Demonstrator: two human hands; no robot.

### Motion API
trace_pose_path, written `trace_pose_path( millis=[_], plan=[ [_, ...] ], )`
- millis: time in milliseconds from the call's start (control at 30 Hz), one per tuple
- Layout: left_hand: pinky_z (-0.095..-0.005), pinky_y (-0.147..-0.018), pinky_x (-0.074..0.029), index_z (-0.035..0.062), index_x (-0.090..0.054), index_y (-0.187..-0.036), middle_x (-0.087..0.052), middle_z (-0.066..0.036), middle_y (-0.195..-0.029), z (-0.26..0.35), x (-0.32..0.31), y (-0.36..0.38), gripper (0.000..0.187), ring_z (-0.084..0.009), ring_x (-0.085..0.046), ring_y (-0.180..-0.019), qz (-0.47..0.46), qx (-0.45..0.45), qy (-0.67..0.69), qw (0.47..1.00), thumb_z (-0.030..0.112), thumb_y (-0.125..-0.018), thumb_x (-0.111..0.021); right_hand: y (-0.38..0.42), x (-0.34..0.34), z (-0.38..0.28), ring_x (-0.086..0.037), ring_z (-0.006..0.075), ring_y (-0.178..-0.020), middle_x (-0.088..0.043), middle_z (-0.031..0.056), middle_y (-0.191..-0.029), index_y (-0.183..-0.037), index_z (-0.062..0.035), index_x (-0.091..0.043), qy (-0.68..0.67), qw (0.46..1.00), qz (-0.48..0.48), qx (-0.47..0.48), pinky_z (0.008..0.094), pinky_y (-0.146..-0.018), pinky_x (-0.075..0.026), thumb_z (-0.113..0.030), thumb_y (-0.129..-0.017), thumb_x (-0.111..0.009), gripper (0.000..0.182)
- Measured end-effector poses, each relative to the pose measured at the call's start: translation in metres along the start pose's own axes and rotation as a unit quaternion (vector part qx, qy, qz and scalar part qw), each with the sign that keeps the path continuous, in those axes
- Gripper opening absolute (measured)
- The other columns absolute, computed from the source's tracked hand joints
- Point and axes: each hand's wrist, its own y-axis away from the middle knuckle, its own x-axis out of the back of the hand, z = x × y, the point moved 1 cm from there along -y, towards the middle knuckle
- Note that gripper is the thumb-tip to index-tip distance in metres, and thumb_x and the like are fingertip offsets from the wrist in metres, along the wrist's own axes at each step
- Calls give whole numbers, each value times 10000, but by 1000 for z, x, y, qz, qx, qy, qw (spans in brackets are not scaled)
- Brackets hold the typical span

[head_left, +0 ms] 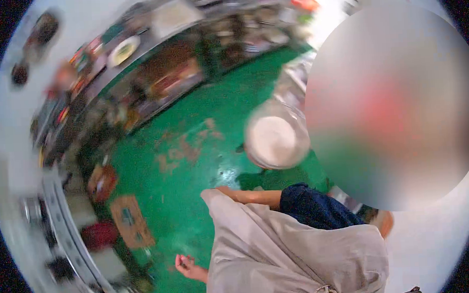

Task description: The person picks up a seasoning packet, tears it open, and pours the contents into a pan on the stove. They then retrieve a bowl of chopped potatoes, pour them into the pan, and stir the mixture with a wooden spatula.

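Beige cloth [293, 249] with a round emblem fills the lower middle. To its left, my left hand [186, 267] hangs over the green floor, fingers loosely curled and apart, with nothing visible in it. My right hand [226, 192], below a dark blue sleeve [317, 206], is at the cloth's upper corner. Its fingers are mostly hidden, so its grip cannot be made out.
Cluttered shelves [175, 78] curve along the upper left, with a pale plate [124, 51] on top. A round white-topped container [273, 139] stands right of centre. Flattened cardboard [131, 222] lies at left. A blurred circle covers the upper right.
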Motion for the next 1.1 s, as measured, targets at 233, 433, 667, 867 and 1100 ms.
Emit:
trace_pose_path(
  millis=[233,433,667,867,1100],
  plan=[
    [-271,-640,-429,17,-537,-1082,-562,-68,-952,130,-160,-136,247,-153,-528,-774,-352,-229,-24,907,200,-916,-530,158,-19,27,-613,338,-920,-642,156,-1003,-978,-46,-634,-55,934,277,-220,431,-766,-496,-345,-765,-589,370],
    [-258,-664,-436,34,-551,-1086,-574,-56,-998,177,-264,-48,257,-143,-539,-807,-545,-294,7,786,221,-909,-542,314,-126,55,-614,346,-844,-643,153,-925,-968,-76,-625,-59,767,324,-551,440,-756,-486,-315,-729,-641,338],
    [-272,-745,-460,3,-578,-1050,-589,-78,-996,135,-294,239,217,-155,-567,-841,-800,-241,-5,549,149,-891,-563,449,-120,88,-605,352,-840,-635,173,-869,-881,-60,-627,-168,567,558,-582,449,-736,-469,-237,-760,-605,215],
    [-286,-767,-456,24,-588,-1058,-594,-71,-991,8,-332,430,264,-169,-569,-876,-883,-266,-196,334,207,-870,-607,572,-120,199,-615,318,-827,-649,140,-858,-872,-61,-644,-251,364,676,-589,419,-729,-476,-196,-758,-605,181],
    [-312,-781,-468,14,-522,-1154,-553,-105,-1066,-123,-407,543,366,-185,-563,-898,-840,-318,-360,252,238,-876,-600,681,-170,388,-622,289,-807,-649,122,-849,-890,-73,-643,-298,91,732,-605,384,-726,-483,-135,-761,-593,152]
  ],
)
